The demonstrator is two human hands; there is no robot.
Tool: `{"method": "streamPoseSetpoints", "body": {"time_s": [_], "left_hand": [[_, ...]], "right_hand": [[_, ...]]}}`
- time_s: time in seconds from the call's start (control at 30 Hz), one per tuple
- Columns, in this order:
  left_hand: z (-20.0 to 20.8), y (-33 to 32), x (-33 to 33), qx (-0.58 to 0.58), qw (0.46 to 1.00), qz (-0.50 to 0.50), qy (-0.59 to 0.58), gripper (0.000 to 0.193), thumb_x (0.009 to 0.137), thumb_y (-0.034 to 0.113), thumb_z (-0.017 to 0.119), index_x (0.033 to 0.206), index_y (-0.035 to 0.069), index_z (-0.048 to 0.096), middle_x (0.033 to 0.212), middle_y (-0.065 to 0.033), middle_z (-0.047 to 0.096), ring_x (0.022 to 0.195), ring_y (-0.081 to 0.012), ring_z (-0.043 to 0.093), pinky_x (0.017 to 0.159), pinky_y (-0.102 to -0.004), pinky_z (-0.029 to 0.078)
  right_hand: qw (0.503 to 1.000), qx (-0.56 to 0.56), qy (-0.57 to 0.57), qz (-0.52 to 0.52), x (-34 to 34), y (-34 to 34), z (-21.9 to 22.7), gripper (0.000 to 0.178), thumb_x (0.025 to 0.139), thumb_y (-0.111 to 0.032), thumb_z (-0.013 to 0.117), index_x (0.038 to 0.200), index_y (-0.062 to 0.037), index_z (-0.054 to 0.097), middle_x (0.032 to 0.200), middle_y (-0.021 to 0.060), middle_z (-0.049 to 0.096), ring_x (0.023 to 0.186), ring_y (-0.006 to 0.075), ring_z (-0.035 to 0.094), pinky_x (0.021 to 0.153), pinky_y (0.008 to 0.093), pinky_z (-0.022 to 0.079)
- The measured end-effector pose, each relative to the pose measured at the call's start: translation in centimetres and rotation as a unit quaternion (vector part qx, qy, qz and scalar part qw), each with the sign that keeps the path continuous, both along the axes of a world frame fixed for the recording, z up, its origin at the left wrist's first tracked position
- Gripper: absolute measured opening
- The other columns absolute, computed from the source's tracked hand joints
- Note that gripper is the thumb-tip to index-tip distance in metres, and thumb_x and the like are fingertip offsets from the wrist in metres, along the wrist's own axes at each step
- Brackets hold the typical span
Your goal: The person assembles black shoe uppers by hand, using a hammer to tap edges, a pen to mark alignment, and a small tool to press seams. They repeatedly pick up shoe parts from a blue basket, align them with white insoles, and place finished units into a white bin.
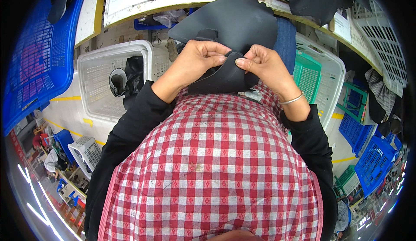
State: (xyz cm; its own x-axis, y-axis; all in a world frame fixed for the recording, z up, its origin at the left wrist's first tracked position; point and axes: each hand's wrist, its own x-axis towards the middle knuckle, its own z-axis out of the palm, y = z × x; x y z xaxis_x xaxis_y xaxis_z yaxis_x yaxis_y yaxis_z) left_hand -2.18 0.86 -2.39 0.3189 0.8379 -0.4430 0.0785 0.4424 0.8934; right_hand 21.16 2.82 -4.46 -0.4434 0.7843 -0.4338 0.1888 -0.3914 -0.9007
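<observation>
My left hand (196, 60) and my right hand (269, 67) meet in front of my apron, both closed on the upper edge of a black leather piece (223, 80). The piece is curved and folded, like a shoe upper. My left thumb and fingers pinch its edge, and my right thumb presses on the rim a little to the right. Just beyond my hands, a large black sheet (242, 22) with a scalloped far edge lies over my lap and reaches the bench. Part of the held piece is hidden behind my fingers.
A white crate (96, 74) on the left holds black leather pieces (132, 76). To the right stands another pale crate (336, 74) with a green basket (307, 74) inside. The bench edge (190, 8) runs across the front. A blue crate (47, 54) rises at the far left.
</observation>
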Motion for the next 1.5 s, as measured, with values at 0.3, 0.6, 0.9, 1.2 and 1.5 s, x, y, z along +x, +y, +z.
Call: {"method": "streamPoseSetpoints", "body": {"time_s": [0.3, 0.6, 0.9, 1.2, 1.5], "left_hand": [[0.4, 0.6, -0.5, -0.065, 0.996, -0.005, -0.061, 0.02, 0.097, 0.003, 0.069, 0.117, -0.002, 0.074, 0.094, -0.0028, 0.074, 0.088, -0.0049, 0.066, 0.077, -0.022, 0.053], [-2.3, 0.2, 0.1, 0.041, 0.999, 0.002, 0.029, 0.008, 0.095, 0.003, 0.073, 0.101, -0.001, 0.071, 0.089, 0.0016, 0.071, 0.079, -0.0023, 0.063, 0.071, -0.019, 0.05], [4.0, 1.1, -0.9, 0.277, 0.948, -0.034, 0.153, 0.012, 0.082, -0.002, 0.076, 0.09, 0.0, 0.068, 0.079, -0.002, 0.067, 0.07, -0.0092, 0.062, 0.063, -0.0251, 0.05], [14.2, 5.5, -3.2, 0.271, 0.897, -0.326, 0.123, 0.017, 0.09, 0.016, 0.077, 0.095, 0.0, 0.074, 0.079, -0.005, 0.072, 0.074, -0.0163, 0.068, 0.069, -0.0336, 0.054], [9.2, 10.2, 1.4, 0.164, 0.874, -0.456, -0.044, 0.028, 0.092, 0.008, 0.075, 0.118, -0.002, 0.075, 0.105, -0.0107, 0.077, 0.093, -0.0112, 0.073, 0.079, -0.0258, 0.059]], "right_hand": [[1.0, 0.017, -0.018, -0.008, -0.3, 0.0, -0.1, 0.024, 0.092, -0.017, 0.082, 0.089, 0.0005, 0.066, 0.08, 0.007, 0.073, 0.073, 0.008, 0.064, 0.063, 0.025, 0.051], [0.843, 0.453, -0.282, 0.068, -0.8, 0.3, 2.6, 0.031, 0.077, -0.024, 0.087, 0.094, -0.0108, 0.065, 0.077, 0.0005, 0.072, 0.072, 0.0248, 0.069, 0.073, 0.0383, 0.049], [0.825, 0.519, -0.097, 0.201, -3.6, 4.9, 5.3, 0.048, 0.069, -0.02, 0.089, 0.109, -0.0095, 0.065, 0.098, 0.0099, 0.071, 0.096, 0.0318, 0.067, 0.087, 0.0418, 0.052], [0.945, 0.317, -0.081, 0.016, -2.0, -3.5, 9.1, 0.027, 0.078, -0.017, 0.088, 0.089, -0.0047, 0.067, 0.077, 0.0061, 0.068, 0.072, 0.0185, 0.066, 0.065, 0.0332, 0.052], [0.985, 0.157, 0.01, -0.073, 4.3, -6.4, 6.8, 0.018, 0.089, -0.01, 0.082, 0.088, -0.0037, 0.066, 0.075, -0.0042, 0.07, 0.071, 0.0011, 0.057, 0.064, 0.0203, 0.046]]}}
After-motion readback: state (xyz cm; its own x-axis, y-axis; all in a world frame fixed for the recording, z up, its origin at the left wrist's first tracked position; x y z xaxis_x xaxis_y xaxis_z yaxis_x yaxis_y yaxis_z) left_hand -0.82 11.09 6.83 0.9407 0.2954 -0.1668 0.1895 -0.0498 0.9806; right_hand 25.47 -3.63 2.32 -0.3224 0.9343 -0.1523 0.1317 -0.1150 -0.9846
